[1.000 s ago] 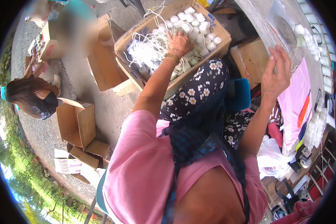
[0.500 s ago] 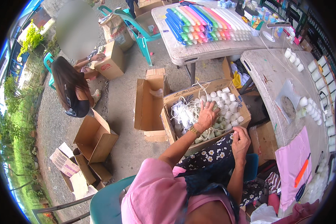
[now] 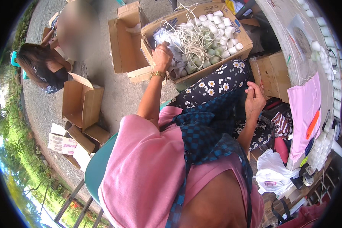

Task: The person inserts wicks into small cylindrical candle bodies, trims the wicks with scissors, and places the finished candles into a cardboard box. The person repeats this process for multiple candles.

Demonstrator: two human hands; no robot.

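Observation:
In front of me a large cardboard box [image 3: 195,78] holds many short white cylinders [image 3: 226,32] that look like small candles. A loose tangle of white cord [image 3: 188,40] spreads over them, with greenish cylinders lower down. My left hand [image 3: 162,57] is at the box's left rim, fingers curled in beside crumpled clear plastic [image 3: 169,38]. Whether it grips the plastic or the rim is hidden. Above my lap, my right hand [image 3: 255,100] stays raised with bent fingers and thumb drawn together. Anything between them is too small to make out.
An open carton [image 3: 123,49] stands left of the box, with more cartons [image 3: 81,100] farther left. Another person [image 3: 45,68] sits beyond them. On the right, a table [image 3: 273,22] carries a pink sheet [image 3: 306,110], an orange cutter [image 3: 312,124] and white cylinders. A white plastic bag [image 3: 273,173] lies below.
My left hand has moved from the middle of the cord tangle to the box's left edge, its fingers now curled. My right hand remains raised near the lap. The view has tilted down.

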